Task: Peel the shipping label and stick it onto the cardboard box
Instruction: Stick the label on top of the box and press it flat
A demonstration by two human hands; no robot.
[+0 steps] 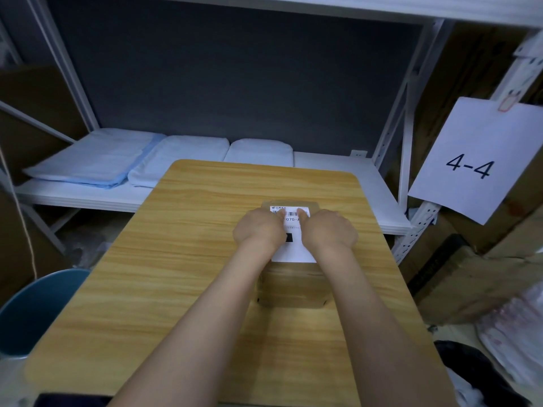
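Already the white rectangular paper shipping label [293, 254] lies flat on the top face of the small brown cardboard box [293, 286], which sits right of centre on the wood-grain bench [147, 274], its far end close to the box's far edge and its near end stopping short of the near edge. Both hands rest on it side by side: the left hand [258, 229] and the right hand [329, 229] each have the fingers mostly curled under and one fingertip stretched out flat against the far strip of the label, so neither grip pinches anything; they press rather than hold. The label looks thin, light and limp, likely to crease or trap bubbles if rubbed unevenly, so it is best handled by its edges and corners and smoothed from the middle outward. The box looks light and fairly stiff, and may slide on the smooth bench under a sideways push, so downward pressure seems wiser. On the label a barcode runs between the two fingertips, the characters "070-A" show beneath it, a small logo with tiny unreadable print sits at the far left corner, and a black square lies between the wrists. To the right, a white paper sheet [476, 160] hanging on the white metal rack [417, 218] reads "4-4".
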